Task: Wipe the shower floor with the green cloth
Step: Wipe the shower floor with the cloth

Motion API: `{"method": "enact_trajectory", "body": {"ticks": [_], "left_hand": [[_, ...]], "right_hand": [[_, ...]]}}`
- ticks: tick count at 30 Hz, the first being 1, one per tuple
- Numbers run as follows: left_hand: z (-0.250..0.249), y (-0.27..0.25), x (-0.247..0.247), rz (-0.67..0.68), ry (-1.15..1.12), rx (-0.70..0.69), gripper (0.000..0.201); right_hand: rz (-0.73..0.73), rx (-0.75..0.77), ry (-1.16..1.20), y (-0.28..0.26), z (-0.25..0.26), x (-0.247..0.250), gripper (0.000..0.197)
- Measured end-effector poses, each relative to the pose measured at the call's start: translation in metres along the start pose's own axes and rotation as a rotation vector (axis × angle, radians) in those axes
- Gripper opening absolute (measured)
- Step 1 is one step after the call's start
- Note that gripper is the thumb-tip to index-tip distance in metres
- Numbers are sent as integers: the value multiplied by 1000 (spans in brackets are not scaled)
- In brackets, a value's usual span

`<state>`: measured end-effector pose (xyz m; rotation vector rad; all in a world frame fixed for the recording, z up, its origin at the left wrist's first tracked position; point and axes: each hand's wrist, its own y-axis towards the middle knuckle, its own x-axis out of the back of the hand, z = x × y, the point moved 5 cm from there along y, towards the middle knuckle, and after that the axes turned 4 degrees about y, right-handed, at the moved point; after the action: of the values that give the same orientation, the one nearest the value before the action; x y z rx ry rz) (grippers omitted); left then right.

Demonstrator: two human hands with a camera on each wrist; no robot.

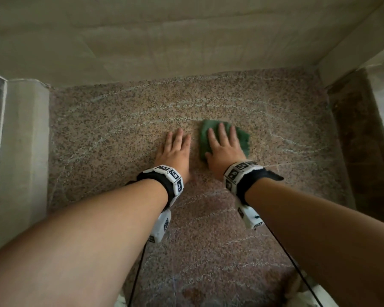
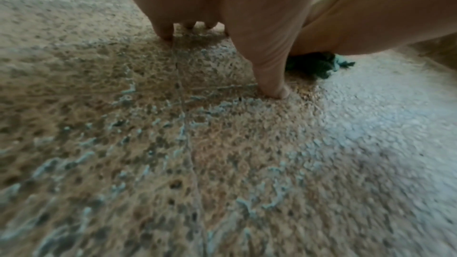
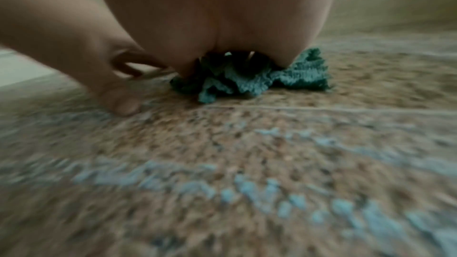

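Surroundings: the speckled shower floor (image 1: pixel 120 120) is bounded by a pale tiled back wall (image 1: pixel 164 36), a light raised ledge (image 1: pixel 24 140) at the left and a dark brown strip (image 1: pixel 359 140) at the right.
Floor surface: faint pale curved streaks (image 1: pixel 142 111) run across the stone; in the wrist views they show as bluish-white smears, blurred, and a thin grout line (image 2: pixel 183 105) crosses under the left hand.
In the way: both bare forearms reach in from the near edge and cover much of the near floor; thin black cables (image 1: pixel 297 269) trail from the wrist bands (image 1: pixel 171 176).
Containers: none that I can make out.
Green cloth: the green cloth (image 1: pixel 242 138) lies crumpled on the floor right of centre, mostly covered by the right palm, with folds sticking out at the far and right sides; the right wrist view shows its bunched near edge (image 3: pixel 296 75) under the heel of the hand.
Right hand: the right hand (image 1: pixel 225 149) lies palm down on the cloth, fingers straight and slightly spread, pressing rather than gripping; its thumb touches bare floor beside the cloth.
Left hand: the left hand (image 1: pixel 175 151) lies flat on bare floor just beside the cloth, fingers straight, holding nothing; its thumb tip (image 2: pixel 277 91) presses the stone.
Hands together: side by side, close, not touching.
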<state>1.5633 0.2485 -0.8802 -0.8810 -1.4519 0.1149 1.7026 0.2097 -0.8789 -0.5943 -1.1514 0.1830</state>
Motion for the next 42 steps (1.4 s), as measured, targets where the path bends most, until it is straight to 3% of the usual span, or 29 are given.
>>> {"method": "enact_trajectory", "body": {"ticks": [2,5,12,19,26,28,33,36,39,42], "left_hand": [[0,0,-1,-13,-1,1,107],[0,1,-1,-37,-2,5,100],[1,-1,0,4,4,2,115],[1,0,-1,-29,7,6,108],[1,1,-1,-45,9,4,100],[1,0,-1,-39,10,-7,109],[2,-1,-1,-2,-1,-20,122],[3,-1,-1,-8,8,-20,121],[3,-1,-1,-9,13,-19,117],[3,1,-3,-62,-6,-14,100]], "right_hand": [[37,111,-36,-3,17,-9,70],[-1,151,3,-4,10,-4,67],[-82,128,18,-7,-8,20,50],[-85,53,19,-7,6,6,60],[-33,107,5,-17,13,-11,64],[-72,40,17,-12,-4,1,66],[-183,-288,123,-6,-74,32,64],[-186,-357,150,-3,-72,31,64],[-173,-282,156,-2,-30,20,64],[-86,-32,60,-6,25,-4,64]]}}
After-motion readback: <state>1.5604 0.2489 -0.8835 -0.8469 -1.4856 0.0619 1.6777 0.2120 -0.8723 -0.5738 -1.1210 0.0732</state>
